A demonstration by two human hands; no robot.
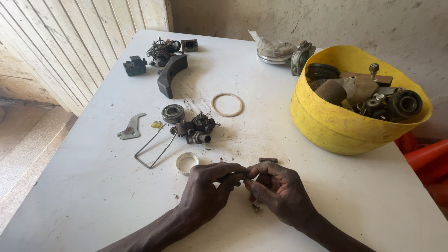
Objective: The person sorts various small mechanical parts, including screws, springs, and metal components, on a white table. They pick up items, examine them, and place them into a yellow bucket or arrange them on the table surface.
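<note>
Both hands, left [205,191] and right [280,191], pinch one small part together; bare table [84,186] around, front edge near.

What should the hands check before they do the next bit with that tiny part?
1. Both hands on the tiny part: ok, left hand and right hand pinch it between their fingertips.
2. What the part is: cannot tell, the fingers hide it.
3. Loose screw close by: ok, it lies on the table beside the right hand.
4. Small pin in reach: ok, just past the fingertips.
5. White ring out of the way: ok, it lies apart, left of the hands.
6. Yellow bowl steady: ok, it sits flat on the table, full of parts.
</note>
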